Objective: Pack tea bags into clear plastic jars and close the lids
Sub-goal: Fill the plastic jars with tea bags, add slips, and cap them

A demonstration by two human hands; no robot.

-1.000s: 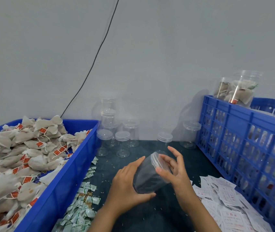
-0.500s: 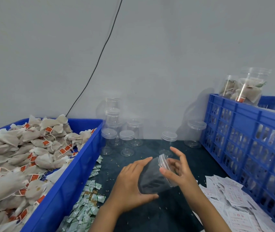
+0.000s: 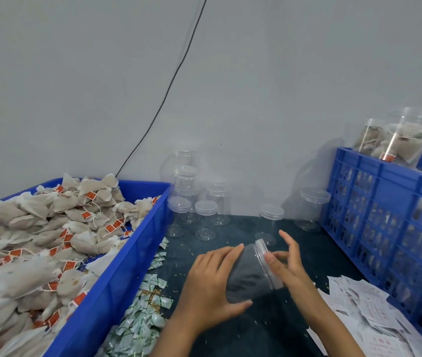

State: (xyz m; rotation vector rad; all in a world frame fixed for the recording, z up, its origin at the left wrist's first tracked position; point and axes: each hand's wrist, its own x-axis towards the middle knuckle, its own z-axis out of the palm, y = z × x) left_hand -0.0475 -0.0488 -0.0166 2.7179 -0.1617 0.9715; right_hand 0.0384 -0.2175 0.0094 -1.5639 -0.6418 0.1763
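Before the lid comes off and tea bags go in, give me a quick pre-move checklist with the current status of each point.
1. Clear plastic jar gripped by left hand: ok.
2. Right hand on the jar's clear screw lid: ok, thumb and fingers at the rim.
3. Lid already off: not ok, on the jar.
4. Jar empty: ok, nothing visible inside.
5. Tea bags with red tags within view in the blue plastic crate: ok.
6. Lid loosened: cannot tell.

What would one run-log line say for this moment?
left hand: grips empty jar, tilted | right hand: fingers at lid | tea bags: in crate
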